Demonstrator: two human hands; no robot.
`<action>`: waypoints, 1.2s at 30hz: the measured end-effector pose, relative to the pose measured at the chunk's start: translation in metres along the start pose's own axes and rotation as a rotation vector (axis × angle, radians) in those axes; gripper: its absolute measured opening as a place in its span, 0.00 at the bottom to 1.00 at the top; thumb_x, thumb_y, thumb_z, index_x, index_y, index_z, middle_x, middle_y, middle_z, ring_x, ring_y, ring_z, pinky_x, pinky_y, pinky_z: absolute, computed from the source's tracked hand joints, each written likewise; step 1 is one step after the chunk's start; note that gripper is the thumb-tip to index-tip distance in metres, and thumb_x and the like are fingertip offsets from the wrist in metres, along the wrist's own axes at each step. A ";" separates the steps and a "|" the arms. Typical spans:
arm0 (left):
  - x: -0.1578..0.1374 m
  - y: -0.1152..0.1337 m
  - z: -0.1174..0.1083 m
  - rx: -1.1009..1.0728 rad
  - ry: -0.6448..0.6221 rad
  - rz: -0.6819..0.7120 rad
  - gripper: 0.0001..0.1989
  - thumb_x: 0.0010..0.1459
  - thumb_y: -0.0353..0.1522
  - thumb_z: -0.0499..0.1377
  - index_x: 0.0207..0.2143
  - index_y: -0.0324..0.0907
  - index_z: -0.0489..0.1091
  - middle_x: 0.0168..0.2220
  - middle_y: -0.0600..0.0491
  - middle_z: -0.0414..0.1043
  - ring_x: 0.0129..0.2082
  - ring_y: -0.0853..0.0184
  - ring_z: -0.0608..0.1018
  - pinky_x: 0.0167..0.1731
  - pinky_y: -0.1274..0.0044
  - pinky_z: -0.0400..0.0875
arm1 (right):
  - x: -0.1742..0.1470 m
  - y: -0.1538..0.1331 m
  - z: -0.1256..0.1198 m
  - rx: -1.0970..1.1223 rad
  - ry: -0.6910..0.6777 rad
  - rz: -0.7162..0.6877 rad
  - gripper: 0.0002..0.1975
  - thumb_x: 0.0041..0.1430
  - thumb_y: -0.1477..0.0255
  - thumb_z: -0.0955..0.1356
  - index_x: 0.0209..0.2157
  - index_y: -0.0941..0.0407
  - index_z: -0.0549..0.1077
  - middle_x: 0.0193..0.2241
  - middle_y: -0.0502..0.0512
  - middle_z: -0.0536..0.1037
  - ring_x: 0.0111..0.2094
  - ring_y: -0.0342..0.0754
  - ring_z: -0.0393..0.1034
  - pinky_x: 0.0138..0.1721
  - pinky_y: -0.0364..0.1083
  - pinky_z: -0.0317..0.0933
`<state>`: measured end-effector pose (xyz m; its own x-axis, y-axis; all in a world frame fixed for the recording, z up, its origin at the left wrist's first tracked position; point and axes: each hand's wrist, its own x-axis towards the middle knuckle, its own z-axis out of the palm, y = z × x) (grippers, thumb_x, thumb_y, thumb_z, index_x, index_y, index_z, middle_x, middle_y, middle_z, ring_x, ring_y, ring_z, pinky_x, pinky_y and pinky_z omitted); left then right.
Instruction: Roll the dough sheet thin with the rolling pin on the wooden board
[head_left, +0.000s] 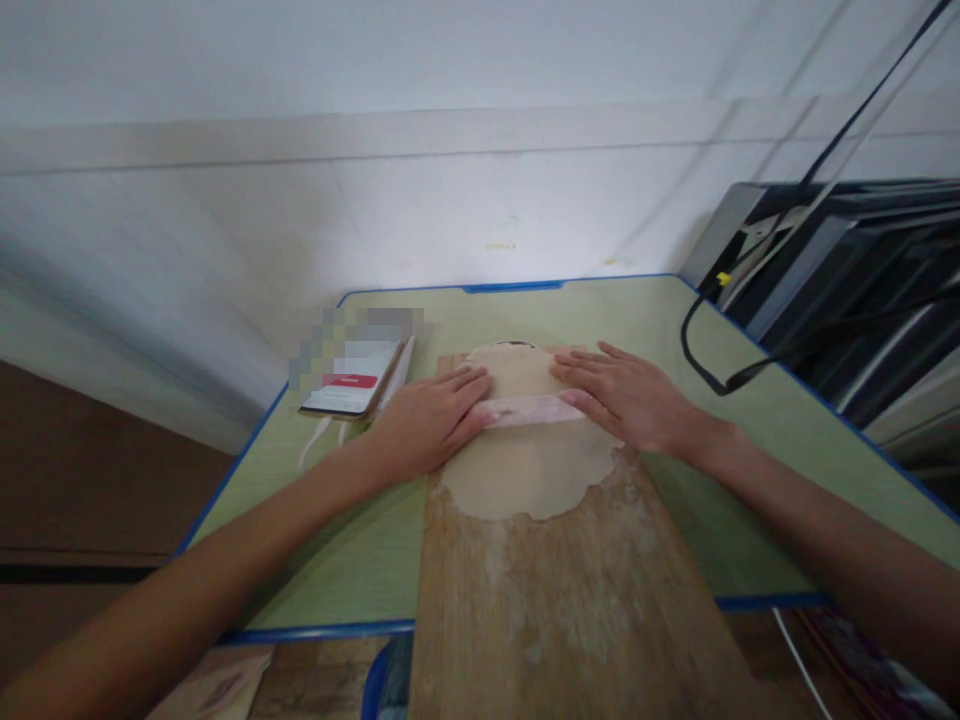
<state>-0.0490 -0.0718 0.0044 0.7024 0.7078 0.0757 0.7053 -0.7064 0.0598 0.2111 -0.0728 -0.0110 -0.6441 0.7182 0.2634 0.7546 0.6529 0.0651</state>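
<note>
A flour-dusted rolling pin lies crosswise on a wide, thin sheet of dough with a ragged edge. The dough rests on the far part of a long wooden board. Over the pin's left end lies my left hand, its fingers stretched forward and nearly together, thumb along the pin. My right hand lies over the other end, fingers stretched and somewhat spread, not wrapped round it. Both palms hide the pin's ends. Flour marks show on the board's bare wood.
The board stands on a green table with blue edging and juts past its near edge. A phone with a white cable is propped at the left. Black cables and stacked dark panels are at the right. A white wall rises behind.
</note>
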 end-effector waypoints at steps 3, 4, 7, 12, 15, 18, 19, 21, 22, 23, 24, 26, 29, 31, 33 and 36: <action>0.005 -0.009 0.000 -0.016 -0.013 0.020 0.24 0.67 0.39 0.39 0.56 0.33 0.61 0.59 0.42 0.62 0.61 0.63 0.62 0.59 0.71 0.56 | 0.003 0.013 0.005 0.094 -0.025 0.037 0.27 0.68 0.62 0.49 0.56 0.60 0.66 0.56 0.63 0.68 0.58 0.55 0.60 0.57 0.61 0.52; 0.005 -0.010 0.000 -0.023 -0.018 0.021 0.25 0.67 0.39 0.39 0.56 0.33 0.60 0.60 0.42 0.61 0.61 0.63 0.61 0.59 0.71 0.55 | 0.004 0.016 0.006 0.119 -0.036 0.040 0.27 0.68 0.61 0.49 0.57 0.60 0.65 0.57 0.63 0.67 0.59 0.56 0.58 0.58 0.61 0.52; 0.002 -0.011 -0.001 -0.048 -0.048 0.016 0.26 0.67 0.41 0.40 0.58 0.34 0.57 0.62 0.41 0.58 0.63 0.63 0.59 0.60 0.70 0.53 | 0.004 0.024 0.006 0.170 -0.093 0.009 0.28 0.67 0.58 0.50 0.60 0.57 0.61 0.60 0.62 0.61 0.62 0.57 0.51 0.59 0.63 0.49; -0.012 -0.007 -0.016 -0.116 -0.203 0.149 0.33 0.64 0.44 0.49 0.64 0.35 0.45 0.66 0.40 0.45 0.65 0.63 0.50 0.61 0.71 0.49 | -0.007 0.021 -0.004 0.221 -0.205 -0.113 0.33 0.64 0.52 0.55 0.64 0.56 0.52 0.63 0.63 0.55 0.64 0.56 0.46 0.61 0.64 0.42; -0.025 0.001 -0.025 -0.130 -0.242 0.247 0.38 0.62 0.44 0.53 0.66 0.37 0.39 0.66 0.41 0.42 0.65 0.64 0.50 0.60 0.74 0.51 | -0.016 0.012 -0.011 0.214 -0.190 -0.182 0.31 0.64 0.54 0.55 0.64 0.53 0.49 0.62 0.60 0.57 0.63 0.53 0.48 0.62 0.64 0.38; -0.031 0.006 -0.022 -0.108 -0.186 0.281 0.35 0.63 0.43 0.52 0.66 0.40 0.40 0.66 0.44 0.44 0.65 0.64 0.51 0.60 0.72 0.53 | -0.019 0.004 -0.010 0.180 -0.100 -0.205 0.29 0.65 0.57 0.56 0.64 0.53 0.51 0.61 0.59 0.59 0.63 0.52 0.50 0.62 0.63 0.40; -0.030 0.006 -0.019 -0.094 -0.153 0.264 0.33 0.64 0.43 0.50 0.65 0.40 0.42 0.66 0.44 0.46 0.65 0.63 0.51 0.60 0.70 0.53 | -0.018 0.004 -0.008 0.161 -0.074 -0.196 0.28 0.66 0.57 0.56 0.63 0.53 0.53 0.61 0.59 0.60 0.63 0.53 0.50 0.61 0.63 0.41; -0.025 0.002 -0.011 -0.068 -0.095 0.199 0.28 0.66 0.42 0.46 0.64 0.38 0.48 0.65 0.42 0.50 0.65 0.61 0.53 0.60 0.67 0.53 | -0.012 0.005 -0.003 0.114 -0.037 -0.147 0.27 0.66 0.58 0.55 0.62 0.54 0.57 0.60 0.60 0.62 0.62 0.54 0.52 0.60 0.63 0.44; -0.022 -0.002 -0.007 -0.061 -0.073 0.166 0.27 0.67 0.42 0.44 0.62 0.36 0.51 0.64 0.41 0.52 0.64 0.60 0.54 0.60 0.67 0.54 | -0.008 0.007 -0.001 0.093 -0.029 -0.112 0.27 0.66 0.58 0.54 0.61 0.55 0.59 0.60 0.61 0.62 0.62 0.54 0.53 0.60 0.63 0.45; -0.018 -0.006 -0.004 -0.059 -0.057 0.134 0.26 0.67 0.41 0.42 0.61 0.35 0.54 0.63 0.40 0.53 0.64 0.60 0.55 0.60 0.66 0.54 | -0.004 0.010 0.002 0.077 -0.028 -0.074 0.27 0.67 0.58 0.53 0.60 0.56 0.60 0.60 0.62 0.63 0.61 0.55 0.54 0.60 0.63 0.45; -0.014 -0.010 -0.002 -0.064 -0.045 0.111 0.25 0.68 0.40 0.41 0.60 0.34 0.57 0.63 0.40 0.55 0.64 0.61 0.56 0.61 0.67 0.53 | 0.000 0.012 0.004 0.069 -0.029 -0.034 0.27 0.67 0.58 0.51 0.60 0.58 0.61 0.59 0.63 0.63 0.61 0.56 0.55 0.60 0.64 0.45; -0.006 -0.017 -0.001 -0.087 -0.027 0.075 0.25 0.68 0.39 0.38 0.58 0.34 0.59 0.62 0.41 0.56 0.63 0.63 0.57 0.61 0.67 0.52 | 0.007 0.018 0.008 0.083 -0.041 0.036 0.28 0.68 0.59 0.49 0.59 0.59 0.62 0.58 0.64 0.64 0.60 0.56 0.56 0.59 0.64 0.44; 0.000 -0.023 -0.003 -0.124 -0.029 0.041 0.25 0.68 0.38 0.37 0.59 0.36 0.59 0.62 0.45 0.57 0.64 0.65 0.56 0.61 0.68 0.52 | 0.012 0.025 0.010 0.161 -0.054 0.076 0.27 0.68 0.60 0.49 0.60 0.55 0.61 0.58 0.60 0.65 0.61 0.54 0.55 0.59 0.64 0.46; 0.000 -0.025 -0.005 -0.126 -0.054 0.041 0.25 0.68 0.39 0.37 0.60 0.36 0.57 0.63 0.45 0.54 0.65 0.65 0.54 0.62 0.67 0.50 | 0.010 0.027 0.010 0.204 -0.074 0.036 0.26 0.68 0.60 0.49 0.60 0.53 0.60 0.59 0.58 0.64 0.61 0.54 0.55 0.59 0.64 0.47; -0.004 -0.024 -0.005 -0.115 -0.086 0.061 0.26 0.68 0.40 0.38 0.62 0.36 0.53 0.65 0.43 0.50 0.65 0.64 0.50 0.62 0.66 0.49 | 0.007 0.027 0.007 0.207 -0.082 -0.028 0.27 0.67 0.59 0.50 0.61 0.54 0.59 0.60 0.59 0.63 0.61 0.54 0.55 0.59 0.64 0.47; -0.014 -0.019 -0.005 -0.073 -0.120 0.108 0.29 0.67 0.43 0.42 0.64 0.36 0.46 0.66 0.41 0.46 0.66 0.63 0.49 0.61 0.68 0.50 | -0.002 0.023 0.002 0.176 -0.056 -0.125 0.29 0.66 0.56 0.52 0.60 0.59 0.60 0.60 0.64 0.62 0.61 0.56 0.53 0.59 0.62 0.49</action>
<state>-0.0727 -0.0690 0.0068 0.7831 0.6210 -0.0333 0.6194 -0.7742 0.1300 0.2293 -0.0585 -0.0118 -0.7410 0.6379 0.2096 0.6380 0.7663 -0.0766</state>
